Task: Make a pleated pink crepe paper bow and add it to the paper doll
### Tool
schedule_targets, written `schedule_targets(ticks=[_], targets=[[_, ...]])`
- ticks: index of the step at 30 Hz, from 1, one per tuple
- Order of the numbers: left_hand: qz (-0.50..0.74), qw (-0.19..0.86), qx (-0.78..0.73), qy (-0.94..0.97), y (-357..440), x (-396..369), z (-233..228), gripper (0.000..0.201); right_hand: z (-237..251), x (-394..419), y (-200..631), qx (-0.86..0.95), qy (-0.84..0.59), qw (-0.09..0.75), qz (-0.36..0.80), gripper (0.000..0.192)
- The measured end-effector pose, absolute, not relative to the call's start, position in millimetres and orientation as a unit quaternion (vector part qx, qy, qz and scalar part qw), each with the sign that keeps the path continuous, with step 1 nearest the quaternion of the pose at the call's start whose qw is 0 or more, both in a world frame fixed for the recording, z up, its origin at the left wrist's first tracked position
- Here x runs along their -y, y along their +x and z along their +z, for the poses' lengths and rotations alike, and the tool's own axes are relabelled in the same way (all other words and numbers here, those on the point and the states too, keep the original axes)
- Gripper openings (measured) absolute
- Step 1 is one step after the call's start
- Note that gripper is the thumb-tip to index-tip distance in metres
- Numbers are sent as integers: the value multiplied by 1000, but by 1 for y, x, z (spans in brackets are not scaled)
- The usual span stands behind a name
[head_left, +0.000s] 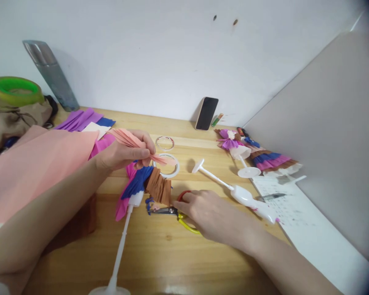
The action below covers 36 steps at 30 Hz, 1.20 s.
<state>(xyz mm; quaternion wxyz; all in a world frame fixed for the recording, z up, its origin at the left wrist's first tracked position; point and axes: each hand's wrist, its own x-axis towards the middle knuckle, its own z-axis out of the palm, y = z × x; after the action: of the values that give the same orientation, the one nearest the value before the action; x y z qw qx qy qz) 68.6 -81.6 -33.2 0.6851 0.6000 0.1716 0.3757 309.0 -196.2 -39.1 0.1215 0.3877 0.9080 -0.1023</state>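
My left hand [127, 151] is closed around a strip of pleated peach crepe paper [129, 138], its gathered end sticking out past the fingertips. Down on the table, my right hand [209, 215] has its fingers around the handles of a pair of scissors [172, 211], one red and one yellow. The blades lie beside small blue and pink paper scraps [150, 205]. Just below my left hand lies a white doll stand [122, 237] dressed in gathered pink, blue and brown crepe paper [159, 186]. A roll of white tape [175, 168] is partly behind the peach strip.
Large peach crepe sheets [33, 172] cover the left side. A bare white doll body [249, 199] on its stand and a dressed one [272, 161] lie to the right, near a written sheet [295, 209] with a pen [273, 196]. A phone [207, 113] leans on the wall.
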Motion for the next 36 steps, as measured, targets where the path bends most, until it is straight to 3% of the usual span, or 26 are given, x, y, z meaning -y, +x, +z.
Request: schedule_targets(ticks=[2, 6, 13, 17, 26, 29, 36], targets=[[375, 687, -172, 599, 70, 83, -32, 23, -46, 193, 303, -914, 387, 80, -89, 19], [367, 692, -181, 595, 72, 84, -31, 26, -65, 181, 286, -919, 344, -100, -162, 20], [357, 680, -188, 613, 73, 83, -33, 30, -75, 157, 264, -929, 296, -27, -220, 10], [356, 674, -186, 621, 73, 83, -33, 29, -76, 155, 263, -917, 315, -26, -245, 14], [354, 666, -191, 629, 73, 82, -35, 30, -81, 169, 258, -962, 246, 18, -120, 7], [356, 662, -193, 631, 73, 82, -35, 31, -80, 170, 260, -941, 293, -32, -165, 7], [350, 677, -192, 618, 73, 83, -33, 29, -66, 162, 278, -855, 332, -235, -321, 23]])
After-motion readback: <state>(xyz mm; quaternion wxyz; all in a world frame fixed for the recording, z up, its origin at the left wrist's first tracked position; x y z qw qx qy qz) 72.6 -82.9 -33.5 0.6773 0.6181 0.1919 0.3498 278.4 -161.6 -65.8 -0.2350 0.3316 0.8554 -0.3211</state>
